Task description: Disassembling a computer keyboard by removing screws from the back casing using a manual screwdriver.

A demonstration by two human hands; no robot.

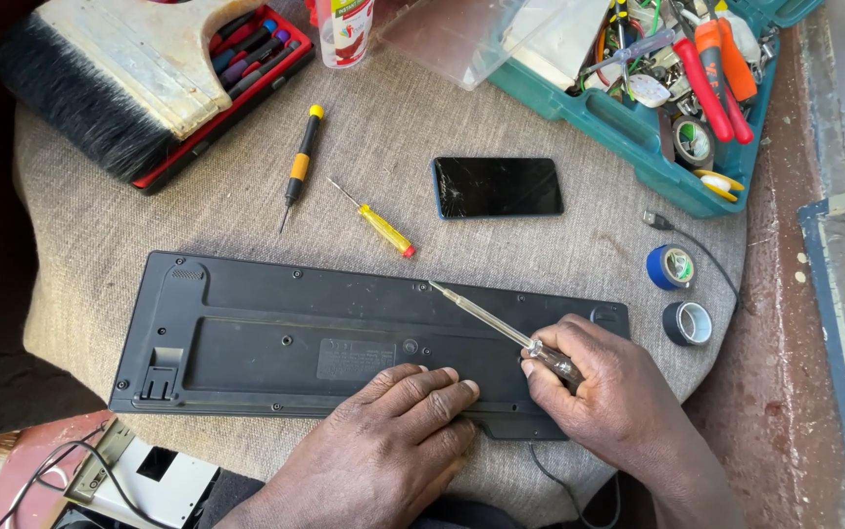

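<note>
The left hand lies flat and unclenched on the keyboard; the right hand grips a screwdriver pointing toward ten o'clock.

Round table w/ beige cloth: upturned black keyboard, cracked phone, 2 screwdrivers, 2 tape rolls, teal toolbox, brush.

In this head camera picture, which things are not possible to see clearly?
- Head view: the keyboard's key side faces down, hidden.
- Its near edge lies under the left hand and right hand.
- The screwdriver handle is mostly covered by the right hand.
- The teal toolbox is cut off by the top edge.
- The label on the keyboard's back is too small to make out.
</note>
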